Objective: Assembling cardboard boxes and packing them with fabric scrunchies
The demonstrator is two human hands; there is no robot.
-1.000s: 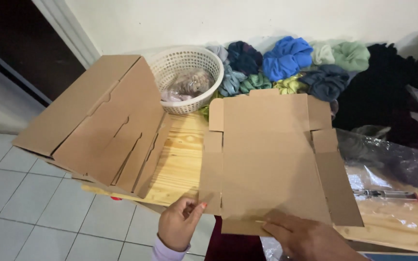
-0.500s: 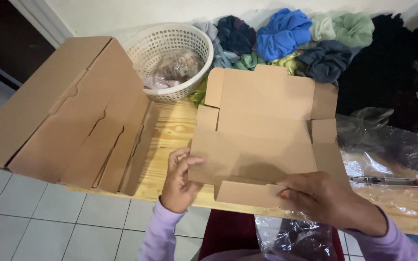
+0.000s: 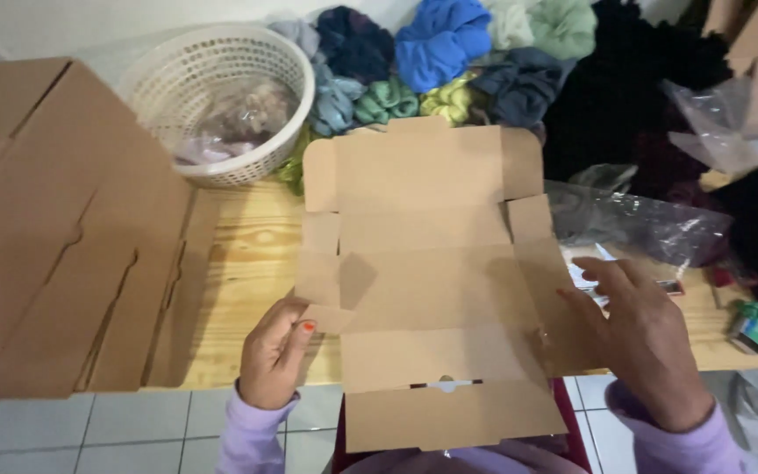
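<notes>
A flat die-cut cardboard box blank (image 3: 427,263) lies on the wooden table (image 3: 247,263) in front of me, its front panels hanging over the near edge. My left hand (image 3: 278,355) pinches the blank's small left side flap, which is lifted a little. My right hand (image 3: 647,338) presses against the right side flap and bends it upward. The back panel and its side tabs lie flat toward the pile of cloth.
A stack of flat cardboard blanks (image 3: 54,237) covers the table's left end. A white plastic basket (image 3: 221,96) holding bagged items stands behind it. Coloured fabric scrunchies (image 3: 449,53) and black cloth (image 3: 625,88) are piled at the back; clear plastic bags (image 3: 633,224) and a tape roll (image 3: 752,325) lie right.
The blank has been set down flatter on the table. My hands moved from its near edge to the two side flaps and began folding them up. The view has tilted downward.
</notes>
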